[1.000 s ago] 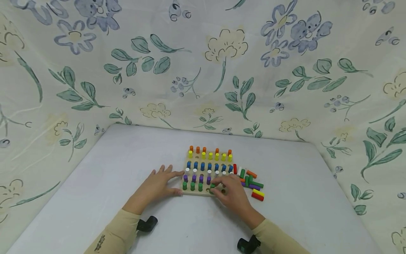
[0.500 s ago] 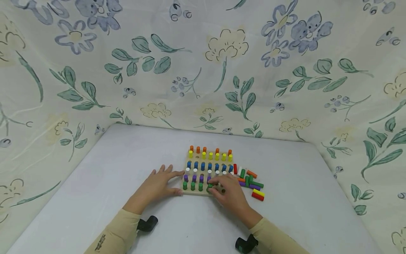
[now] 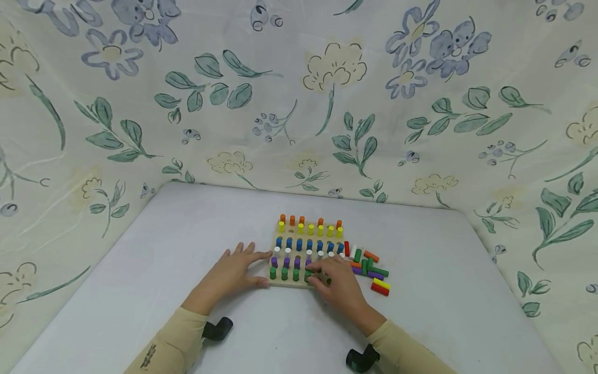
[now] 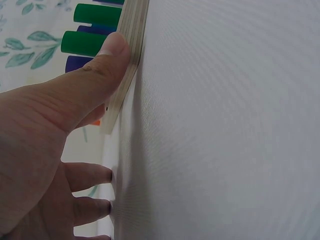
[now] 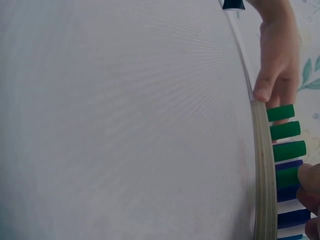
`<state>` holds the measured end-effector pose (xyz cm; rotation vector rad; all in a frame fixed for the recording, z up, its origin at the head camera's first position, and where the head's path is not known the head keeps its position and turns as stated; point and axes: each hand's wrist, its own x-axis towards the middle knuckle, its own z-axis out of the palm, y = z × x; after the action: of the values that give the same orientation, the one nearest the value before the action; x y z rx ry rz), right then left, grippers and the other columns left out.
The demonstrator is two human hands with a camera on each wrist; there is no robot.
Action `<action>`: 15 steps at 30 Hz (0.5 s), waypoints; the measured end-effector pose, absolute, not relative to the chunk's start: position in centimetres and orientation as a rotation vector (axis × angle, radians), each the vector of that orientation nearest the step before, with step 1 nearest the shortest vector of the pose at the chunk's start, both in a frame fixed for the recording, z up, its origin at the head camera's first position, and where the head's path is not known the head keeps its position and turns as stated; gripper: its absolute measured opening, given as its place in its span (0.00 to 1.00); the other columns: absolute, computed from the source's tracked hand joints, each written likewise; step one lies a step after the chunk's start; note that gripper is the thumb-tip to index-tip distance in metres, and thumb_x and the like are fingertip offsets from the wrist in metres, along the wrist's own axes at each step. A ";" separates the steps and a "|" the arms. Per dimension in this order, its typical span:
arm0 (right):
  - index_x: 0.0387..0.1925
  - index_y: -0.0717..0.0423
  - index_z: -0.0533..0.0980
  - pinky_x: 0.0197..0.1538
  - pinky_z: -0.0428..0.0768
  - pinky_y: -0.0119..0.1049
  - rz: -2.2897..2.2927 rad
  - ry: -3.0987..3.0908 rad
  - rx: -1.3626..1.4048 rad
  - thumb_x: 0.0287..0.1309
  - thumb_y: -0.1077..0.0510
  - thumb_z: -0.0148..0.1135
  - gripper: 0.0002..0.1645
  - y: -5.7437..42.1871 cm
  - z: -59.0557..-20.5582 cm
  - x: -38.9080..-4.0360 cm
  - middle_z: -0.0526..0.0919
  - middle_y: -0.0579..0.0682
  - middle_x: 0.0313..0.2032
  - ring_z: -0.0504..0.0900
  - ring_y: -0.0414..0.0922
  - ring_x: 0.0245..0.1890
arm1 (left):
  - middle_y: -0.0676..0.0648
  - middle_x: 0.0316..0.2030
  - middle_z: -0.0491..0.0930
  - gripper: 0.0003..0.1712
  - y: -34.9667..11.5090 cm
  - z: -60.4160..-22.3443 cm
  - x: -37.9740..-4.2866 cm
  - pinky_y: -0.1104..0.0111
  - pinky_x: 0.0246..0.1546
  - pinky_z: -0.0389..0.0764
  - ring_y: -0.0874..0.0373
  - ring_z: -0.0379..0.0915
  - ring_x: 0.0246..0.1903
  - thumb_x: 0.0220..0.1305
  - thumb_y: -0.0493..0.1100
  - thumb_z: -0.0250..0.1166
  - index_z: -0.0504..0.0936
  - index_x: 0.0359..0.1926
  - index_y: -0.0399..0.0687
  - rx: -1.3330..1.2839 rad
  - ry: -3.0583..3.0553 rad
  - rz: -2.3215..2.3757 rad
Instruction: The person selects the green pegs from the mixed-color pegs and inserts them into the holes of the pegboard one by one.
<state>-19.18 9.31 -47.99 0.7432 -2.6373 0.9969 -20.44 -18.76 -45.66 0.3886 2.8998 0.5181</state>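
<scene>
A wooden pegboard [image 3: 290,284] lies on the white table, with rows of upright orange, yellow, blue, white, purple and green pegs. In its front row, my right hand [image 3: 343,283] pinches a green peg [image 5: 287,177] between thumb and fingers. That peg stands upright at the board, in line with several other green pegs [image 3: 284,274] to its left. My left hand [image 3: 233,272] rests at the board's left side, fingers spread. Its thumb [image 4: 112,50] touches the board's edge by the front corner, and the index fingertip reaches the left edge. Part of the board's right front is hidden behind my right hand.
Right of the board lies a loose pile of pegs, among them an orange peg [image 3: 371,256], a purple peg [image 3: 376,276] and a red peg [image 3: 380,289]. A floral cloth [image 3: 299,104] hangs behind the table [image 3: 224,213]. Black wrist devices [image 3: 218,329] sit under both forearms.
My right hand has shifted slightly left with the green peg, which now stands in line with the front row's green pegs. The left hand stays at the board's edge.
</scene>
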 end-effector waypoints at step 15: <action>0.48 0.45 0.85 0.61 0.77 0.49 0.938 -2.671 0.718 0.61 0.52 0.74 0.14 9.8 -47.8 -18.9 0.88 0.40 0.43 0.80 0.41 0.49 | 0.28 0.73 0.60 0.46 -18.8 -45.8 -20.5 0.31 0.70 0.48 0.24 0.47 0.73 0.54 0.66 0.73 0.74 0.72 0.58 0.391 2.904 0.520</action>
<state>-18.90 9.78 -47.83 0.7176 -2.6711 0.9383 -20.45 -18.76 -45.80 0.3909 2.9040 0.5204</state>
